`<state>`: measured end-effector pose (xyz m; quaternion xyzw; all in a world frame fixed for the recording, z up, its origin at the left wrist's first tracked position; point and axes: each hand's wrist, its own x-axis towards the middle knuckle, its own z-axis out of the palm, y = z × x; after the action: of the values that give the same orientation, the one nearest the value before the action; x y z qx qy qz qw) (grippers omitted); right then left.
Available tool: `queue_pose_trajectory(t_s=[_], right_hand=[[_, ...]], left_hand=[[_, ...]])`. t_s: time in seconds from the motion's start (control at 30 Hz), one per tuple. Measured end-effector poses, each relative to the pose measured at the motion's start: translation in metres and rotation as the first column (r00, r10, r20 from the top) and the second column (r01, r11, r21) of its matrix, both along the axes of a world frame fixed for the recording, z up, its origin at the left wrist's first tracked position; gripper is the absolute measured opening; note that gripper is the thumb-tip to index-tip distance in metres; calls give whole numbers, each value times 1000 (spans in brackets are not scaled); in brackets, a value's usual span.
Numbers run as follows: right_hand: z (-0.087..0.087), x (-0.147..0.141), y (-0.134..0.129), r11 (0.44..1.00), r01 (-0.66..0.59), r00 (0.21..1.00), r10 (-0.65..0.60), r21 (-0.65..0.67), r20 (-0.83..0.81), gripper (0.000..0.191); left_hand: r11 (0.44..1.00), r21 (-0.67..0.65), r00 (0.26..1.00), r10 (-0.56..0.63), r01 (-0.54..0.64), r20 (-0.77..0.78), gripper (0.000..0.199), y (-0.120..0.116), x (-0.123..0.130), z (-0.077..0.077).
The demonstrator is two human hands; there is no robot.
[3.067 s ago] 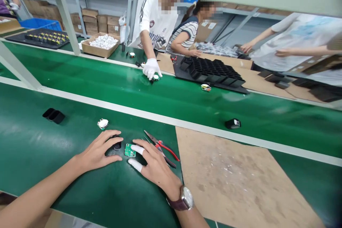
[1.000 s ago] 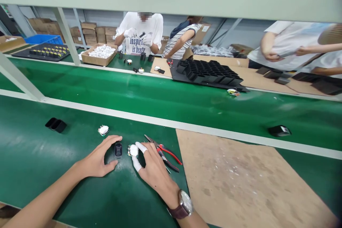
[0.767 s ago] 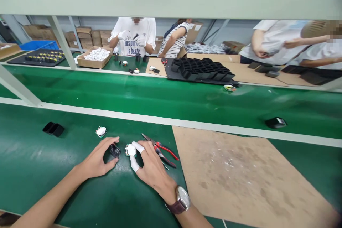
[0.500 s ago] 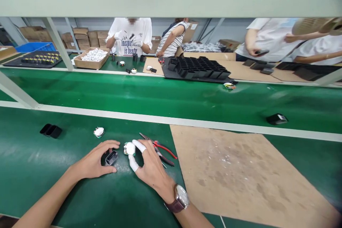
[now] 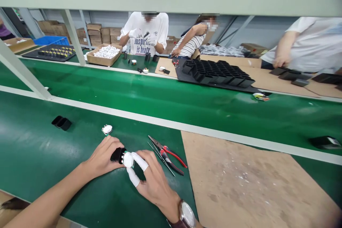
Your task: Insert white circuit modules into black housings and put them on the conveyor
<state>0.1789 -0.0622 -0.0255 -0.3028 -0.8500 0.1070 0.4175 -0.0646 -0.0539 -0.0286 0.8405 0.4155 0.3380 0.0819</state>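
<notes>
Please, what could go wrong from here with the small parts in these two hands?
The white-topped board is at the mouth of the black case, so its edge might catch on the rim. The right hand seems to pinch only the board's edges; it could slip. The open-lying pliers are close to this hand and might get knocked.

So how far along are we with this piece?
Picked up already: a black plastic housing, in the left hand, and a white-topped green circuit board, in the right hand. In progress: the board is at the housing's mouth, mostly outside. Apparently left: seating it, then perhaps the loose white-topped board and two open black cases. I can't confirm any finished unit.
</notes>
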Motion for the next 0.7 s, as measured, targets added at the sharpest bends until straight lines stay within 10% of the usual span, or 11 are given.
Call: queue_pose_trajectory(t_s=[0.7], right_hand=[[10,-7,-5,998,57,986,-54,-14,160,65]], left_hand=[[999,-42,997,-21,18,-81,44,-4,3,-8]])
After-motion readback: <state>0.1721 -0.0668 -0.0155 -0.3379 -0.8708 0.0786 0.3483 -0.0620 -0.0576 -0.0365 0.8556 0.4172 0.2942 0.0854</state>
